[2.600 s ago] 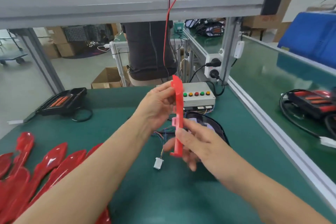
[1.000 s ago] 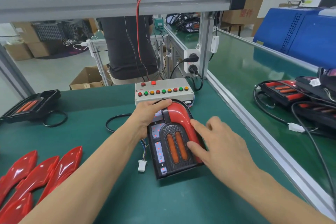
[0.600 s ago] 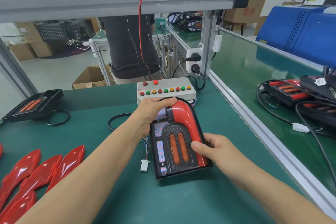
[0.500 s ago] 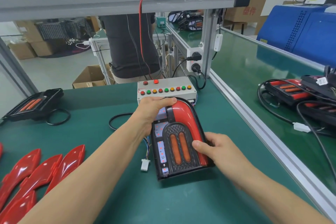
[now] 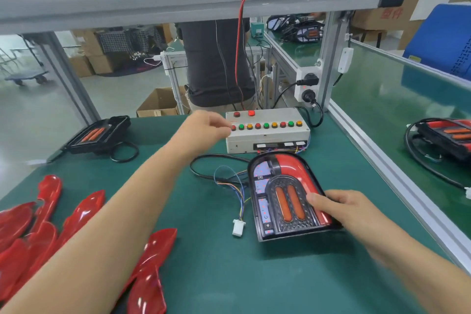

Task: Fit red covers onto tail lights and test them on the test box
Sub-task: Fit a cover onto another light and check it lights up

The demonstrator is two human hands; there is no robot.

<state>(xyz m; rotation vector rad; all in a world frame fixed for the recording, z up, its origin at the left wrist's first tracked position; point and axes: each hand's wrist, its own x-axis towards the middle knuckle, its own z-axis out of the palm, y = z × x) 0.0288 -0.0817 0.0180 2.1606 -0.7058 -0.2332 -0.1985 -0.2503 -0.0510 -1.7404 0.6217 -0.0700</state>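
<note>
Two hands busy, tail light laid flat just in front of test box, red cover fitted on it, gripped by right hand, box's leftmost button touched by left hand fingertips, fingers loosely curled, spare covers piled far left.

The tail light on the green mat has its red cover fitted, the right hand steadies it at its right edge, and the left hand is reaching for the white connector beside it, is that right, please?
Not quite: the left hand is not at the white connector. The head view shows it at the test box, fingers at the leftmost button of the coloured row. The rest holds: the tail light wears its red cover, and the right hand steadies its right edge.
</note>
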